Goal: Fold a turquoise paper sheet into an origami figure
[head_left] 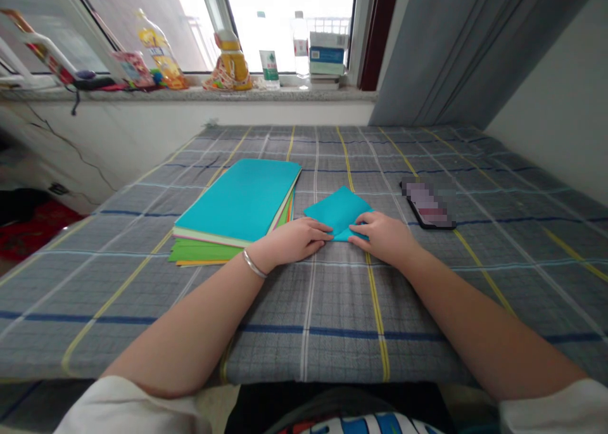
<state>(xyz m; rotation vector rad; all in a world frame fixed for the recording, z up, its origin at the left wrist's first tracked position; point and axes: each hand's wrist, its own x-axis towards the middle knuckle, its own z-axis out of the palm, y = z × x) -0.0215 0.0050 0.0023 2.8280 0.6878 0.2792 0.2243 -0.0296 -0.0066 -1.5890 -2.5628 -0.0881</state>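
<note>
A folded sheet of blue paper [339, 209] lies on the checked cloth in front of me, its top coming to a blunt point. My left hand [301, 237], with a silver bangle at the wrist, has its fingers together on the paper's lower left edge. At the lower right, my right hand [384, 234] bends its fingers over the paper and grips its edge, thumb low. Both sets of fingertips partly cover the bottom edge. Left of the hands, a stack of coloured paper [240, 199] has a blue sheet on top, with green and orange edges showing below.
A phone [427, 204] lies to the right on the checked cloth [332, 294]. Behind, the windowsill [180, 94] carries a drink bottle [161, 51], a yellow container [234, 63], a white and green tube [270, 66] and stacked boxes [327, 55]. A grey curtain [441, 47] hangs at the right.
</note>
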